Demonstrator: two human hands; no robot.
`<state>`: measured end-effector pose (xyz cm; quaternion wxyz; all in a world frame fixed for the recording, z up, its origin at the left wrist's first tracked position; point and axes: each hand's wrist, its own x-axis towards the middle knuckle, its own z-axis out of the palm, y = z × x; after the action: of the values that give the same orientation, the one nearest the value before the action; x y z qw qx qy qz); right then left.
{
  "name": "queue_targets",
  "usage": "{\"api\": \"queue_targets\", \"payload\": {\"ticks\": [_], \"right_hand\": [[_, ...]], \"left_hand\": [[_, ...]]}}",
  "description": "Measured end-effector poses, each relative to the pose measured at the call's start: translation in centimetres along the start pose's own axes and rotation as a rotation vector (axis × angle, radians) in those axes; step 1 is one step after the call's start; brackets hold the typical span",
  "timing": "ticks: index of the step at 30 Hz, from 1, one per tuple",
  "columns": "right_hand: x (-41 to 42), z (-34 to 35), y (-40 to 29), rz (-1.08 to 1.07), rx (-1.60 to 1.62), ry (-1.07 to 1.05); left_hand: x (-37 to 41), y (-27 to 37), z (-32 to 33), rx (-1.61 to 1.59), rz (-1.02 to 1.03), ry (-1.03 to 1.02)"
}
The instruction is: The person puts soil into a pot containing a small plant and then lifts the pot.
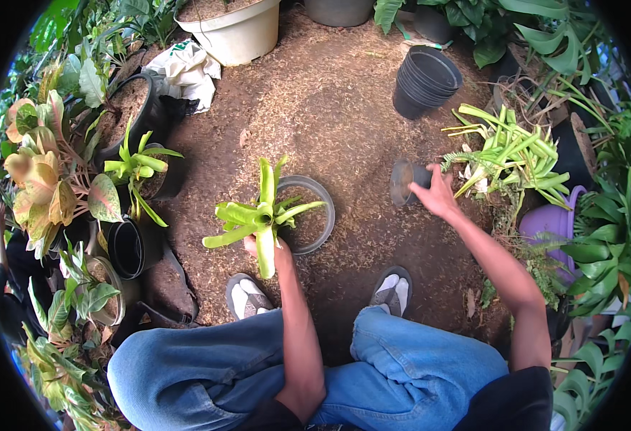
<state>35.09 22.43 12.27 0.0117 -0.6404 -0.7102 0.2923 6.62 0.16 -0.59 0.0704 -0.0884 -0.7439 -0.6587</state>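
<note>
My left hand (281,249) grips a green bromeliad (264,218) low down, under its leaves, which hide most of the fingers. The plant's strap-like leaves spread out around a central cup. Beside and partly beneath it stands a round grey plastic pot (330,222) with brown material inside. To the right, my right hand (438,193) is at a small dark plastic pot (408,180) tipped on its side. Its thumb overlaps the pot and its fingers are spread at the right end; whether they grip it I cannot tell.
A stack of black pots (427,83) stands at the upper right, near a heap of cut green leaves (514,153). Another bromeliad (139,161) and an upright black pot (127,248) are at left. A large cream pot (240,35) and a white sack (189,67) lie beyond.
</note>
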Motion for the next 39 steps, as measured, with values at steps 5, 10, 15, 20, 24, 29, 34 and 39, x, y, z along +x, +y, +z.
{"api": "queue_targets", "payload": {"ticks": [5, 10, 15, 20, 24, 29, 34, 39], "right_hand": [[-3.8, 5.4, 0.6, -0.022, 0.087, 0.036], [-4.5, 8.0, -1.1, 0.009, 0.138, 0.037], [-2.9, 7.4, -1.2, 0.194, 0.404, -0.091], [-2.5, 6.8, 0.6, 0.281, 0.896, -0.186], [-2.5, 6.1, 2.5, 0.244, 1.049, -0.239], [-2.7, 3.6, -0.9, -0.027, 0.934, -0.354], [-4.6, -1.2, -9.3, -0.318, 0.465, -0.339], [-5.8, -2.2, -13.9, -0.652, 0.052, -0.109]], "left_hand": [[0.2, -0.4, -0.3, 0.021, -0.047, 0.009], [0.0, 0.1, -0.3, -0.053, -0.120, -0.035], [0.0, -0.3, -0.2, -0.108, -0.107, -0.025], [0.3, -0.7, -0.3, -0.197, -0.107, -0.035], [0.0, -0.9, 0.2, -0.262, -0.110, -0.053], [0.4, -1.7, 0.0, -0.325, -0.106, -0.063], [0.8, -2.1, -0.1, -0.360, -0.108, -0.062], [0.4, -2.4, 0.7, -0.418, -0.122, -0.074]]}}
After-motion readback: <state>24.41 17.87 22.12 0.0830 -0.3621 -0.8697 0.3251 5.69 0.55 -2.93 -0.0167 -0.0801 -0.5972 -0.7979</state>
